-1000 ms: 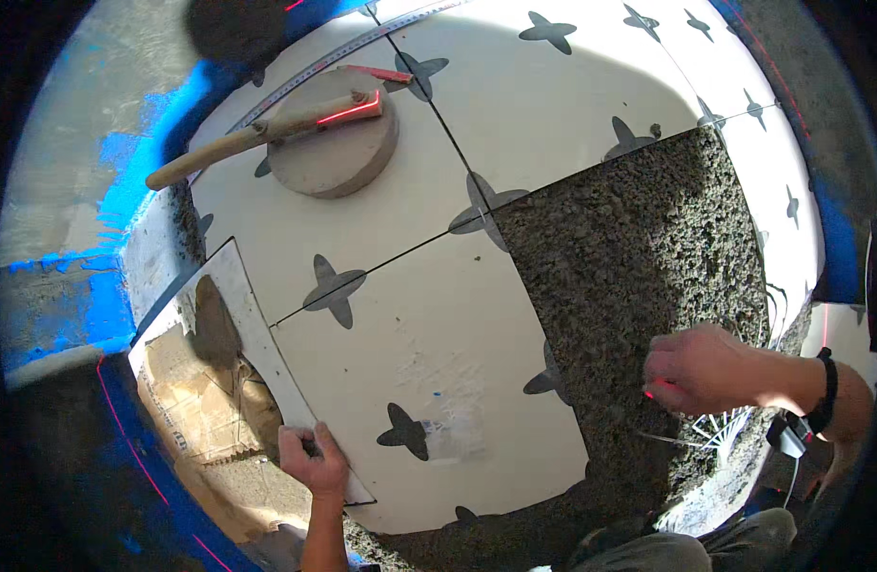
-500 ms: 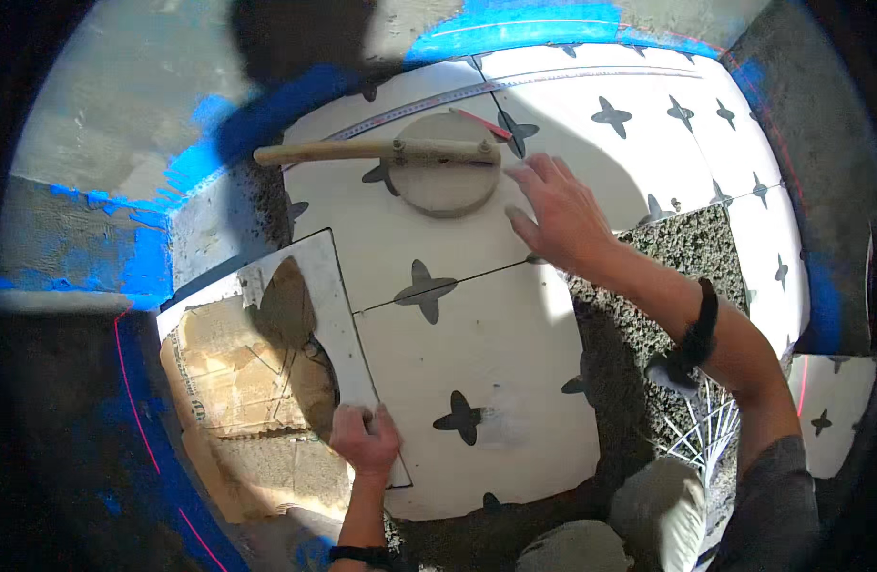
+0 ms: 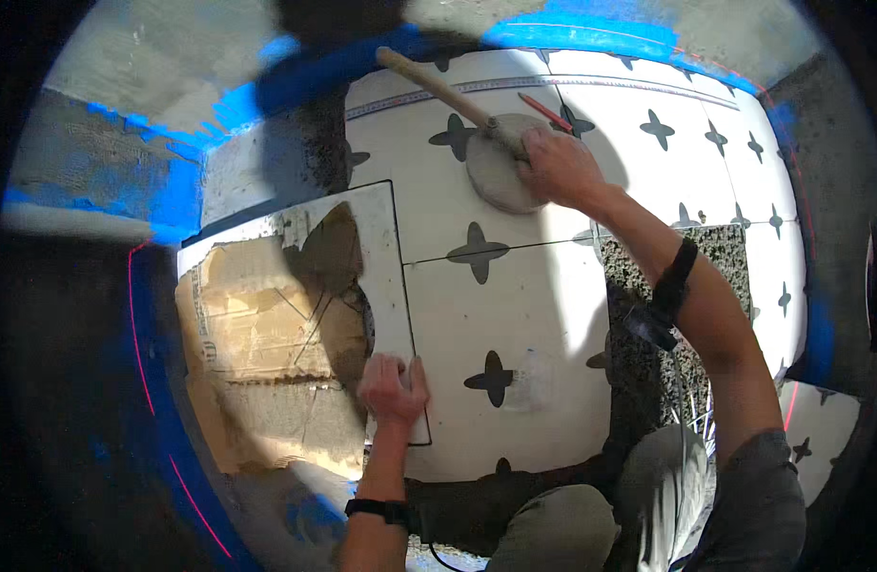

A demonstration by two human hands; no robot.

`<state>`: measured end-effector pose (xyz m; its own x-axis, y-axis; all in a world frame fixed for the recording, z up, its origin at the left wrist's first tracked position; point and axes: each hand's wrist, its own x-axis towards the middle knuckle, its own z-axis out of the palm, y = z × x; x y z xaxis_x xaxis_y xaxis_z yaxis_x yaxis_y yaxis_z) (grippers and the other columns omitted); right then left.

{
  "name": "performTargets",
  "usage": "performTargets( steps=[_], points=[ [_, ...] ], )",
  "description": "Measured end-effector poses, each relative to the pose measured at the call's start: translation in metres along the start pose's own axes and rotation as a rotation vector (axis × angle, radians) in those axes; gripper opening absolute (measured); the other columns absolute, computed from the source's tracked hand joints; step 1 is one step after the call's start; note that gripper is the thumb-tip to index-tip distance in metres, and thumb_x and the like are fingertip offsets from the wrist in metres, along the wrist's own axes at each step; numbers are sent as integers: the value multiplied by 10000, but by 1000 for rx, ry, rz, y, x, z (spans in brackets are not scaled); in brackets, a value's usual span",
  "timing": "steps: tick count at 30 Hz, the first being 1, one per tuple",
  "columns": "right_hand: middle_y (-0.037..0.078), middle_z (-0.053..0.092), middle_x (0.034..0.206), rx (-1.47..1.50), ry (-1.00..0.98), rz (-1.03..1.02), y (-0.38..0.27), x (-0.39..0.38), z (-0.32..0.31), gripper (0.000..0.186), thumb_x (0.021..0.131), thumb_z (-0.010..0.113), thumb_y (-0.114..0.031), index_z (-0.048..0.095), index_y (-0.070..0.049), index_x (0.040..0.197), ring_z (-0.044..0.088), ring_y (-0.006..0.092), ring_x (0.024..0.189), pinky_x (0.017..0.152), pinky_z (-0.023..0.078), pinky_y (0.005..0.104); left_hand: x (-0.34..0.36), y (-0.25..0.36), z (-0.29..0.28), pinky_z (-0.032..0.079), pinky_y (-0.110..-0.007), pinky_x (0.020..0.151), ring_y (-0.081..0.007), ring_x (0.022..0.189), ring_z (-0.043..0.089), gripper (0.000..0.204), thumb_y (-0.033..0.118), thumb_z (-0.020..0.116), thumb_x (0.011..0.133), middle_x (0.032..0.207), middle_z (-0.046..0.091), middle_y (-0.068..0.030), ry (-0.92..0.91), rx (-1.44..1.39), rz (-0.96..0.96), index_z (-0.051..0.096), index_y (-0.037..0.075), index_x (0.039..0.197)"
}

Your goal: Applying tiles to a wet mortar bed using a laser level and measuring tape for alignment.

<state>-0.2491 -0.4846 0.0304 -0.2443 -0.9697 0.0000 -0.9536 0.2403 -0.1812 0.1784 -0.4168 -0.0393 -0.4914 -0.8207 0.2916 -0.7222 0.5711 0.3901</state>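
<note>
My right hand (image 3: pixel 558 172) is closed around the wooden handle (image 3: pixel 429 81) where it joins a round, greyish disc (image 3: pixel 496 181) lying on white floor tiles (image 3: pixel 458 353) with dark cross motifs. A red pencil (image 3: pixel 543 112) and a long measuring tape (image 3: pixel 405 100) lie just beyond it. My left hand (image 3: pixel 393 393) has curled fingers on the right edge of a white tile (image 3: pixel 386 315) at the left, which has torn brown cardboard (image 3: pixel 257 343) on top.
An exposed bed of grey mortar (image 3: pixel 724 267) lies under my right forearm, with thin white strips (image 3: pixel 701 429) at its lower end. Concrete edges with blue coating (image 3: pixel 172 200) surround the tiles. A separate tile (image 3: pixel 820 439) sits at lower right. My knees (image 3: pixel 553 524) show below.
My right hand has moved from over the mortar up to the wooden tool and taken hold of it. The handle's free end has swung upward. My left hand still holds the tile edge.
</note>
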Motion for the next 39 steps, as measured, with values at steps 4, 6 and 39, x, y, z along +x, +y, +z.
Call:
performTargets(
  steps=[4, 6, 39],
  points=[
    [311, 691, 1118, 22, -91, 60, -3, -23, 2, 415, 945, 606, -161, 496, 19, 1302, 722, 483, 963, 868, 586, 569, -5, -2, 2, 461, -465, 589, -341, 718, 604, 272, 236, 783, 843, 777, 559, -111, -33, 26, -23, 567, 85, 778],
    [325, 701, 1088, 51, 16, -29, -3, -35, 4, 538, 947, 613, -145, 419, 15, 1422, 721, 494, 915, 844, 583, 596, -8, -4, 2, 474, -469, 607, -348, 742, 613, 265, 237, 770, 847, 783, 563, -118, -11, 1, -26, 566, 82, 780],
    [45, 631, 804, 649, 22, 497, 30, -247, -140, 408, 937, 704, -193, 621, 61, 1245, 600, 114, 674, 594, 506, 300, -6, -8, 6, 431, -462, 607, -341, 703, 566, 332, 281, 794, 853, 751, 522, -100, -12, 2, -61, 532, 93, 773]
  ],
)
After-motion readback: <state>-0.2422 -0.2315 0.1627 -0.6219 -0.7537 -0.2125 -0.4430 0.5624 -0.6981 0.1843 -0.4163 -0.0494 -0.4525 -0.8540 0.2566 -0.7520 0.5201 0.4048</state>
